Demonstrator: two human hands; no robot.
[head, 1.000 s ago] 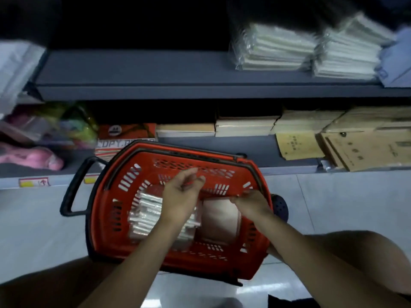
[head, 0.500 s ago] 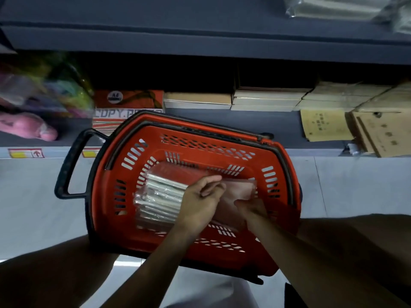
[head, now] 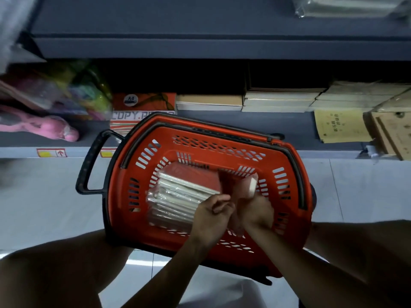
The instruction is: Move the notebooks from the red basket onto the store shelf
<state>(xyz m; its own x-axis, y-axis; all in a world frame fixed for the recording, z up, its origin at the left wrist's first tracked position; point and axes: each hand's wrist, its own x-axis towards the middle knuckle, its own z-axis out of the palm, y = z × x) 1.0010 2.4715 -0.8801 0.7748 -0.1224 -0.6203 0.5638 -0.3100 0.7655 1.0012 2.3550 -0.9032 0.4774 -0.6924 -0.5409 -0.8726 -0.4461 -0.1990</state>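
A red basket [head: 222, 150] holds wrapped notebooks [head: 178, 198] lying flat, spines angled left-to-right. The right hand [head: 258, 210] grips one red notebook [head: 240, 185] (tilted upward); the left hand [head: 211, 214] is curled beside it, its grasp unclear.

Pale tiled floor [head: 44, 207], carrying a red basket [head: 287, 218] just in front of the shelving. Grey lower shelf [head: 244, 127], holding a pink wrapped toy [head: 55, 127] at the left, A4 copy paper packs [head: 144, 103] behind the basket's rim, stacked notebooks [head: 278, 101] farther right, brown envelopes [head: 335, 125] at the right end. Grey upper shelf [head: 200, 25], bearing plastic-wrapped stacks [head: 347, 5] at the top right.
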